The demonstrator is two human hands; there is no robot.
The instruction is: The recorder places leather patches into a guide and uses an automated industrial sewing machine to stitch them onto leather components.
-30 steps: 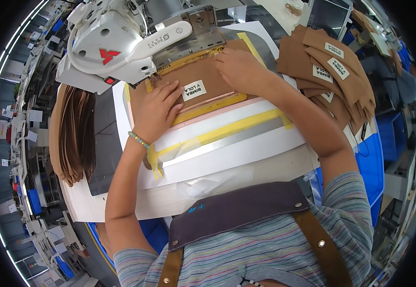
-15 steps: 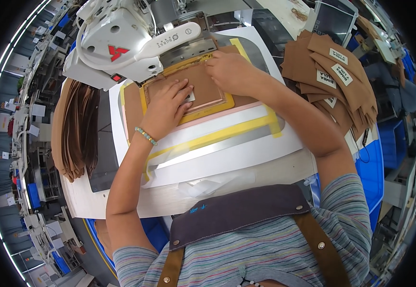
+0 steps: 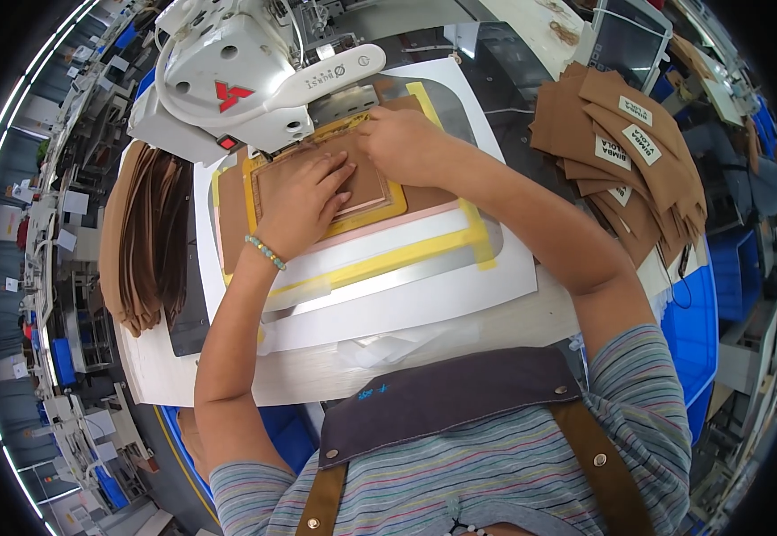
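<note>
A yellow rectangular frame (image 3: 372, 215) lies over a brown panel (image 3: 424, 198), close under the head of a white sewing machine (image 3: 263, 94). My left hand (image 3: 304, 198), with a beaded bracelet at the wrist, rests flat on the brown material inside the frame, fingers stretched out. At the frame's upper right, the curled fingers of my right hand (image 3: 402, 143) close over its edge; the fingertips are partly hidden. Beneath the panel is a white sheet (image 3: 406, 313) with yellow tape strips (image 3: 380, 265) around the work area. The needle area is mostly hidden.
On the right lies a fanned pile of brown pieces with white labels (image 3: 621, 147). A stack of folded brown pieces (image 3: 138, 241) stands at the left. Behind the pile is a control screen (image 3: 625, 45). A blue bin (image 3: 688, 330) sits beside the table's right edge.
The frame, panel and white sheet have slid left under the machine head, and both hands have moved with them. The label beside my left fingers is no longer visible.
</note>
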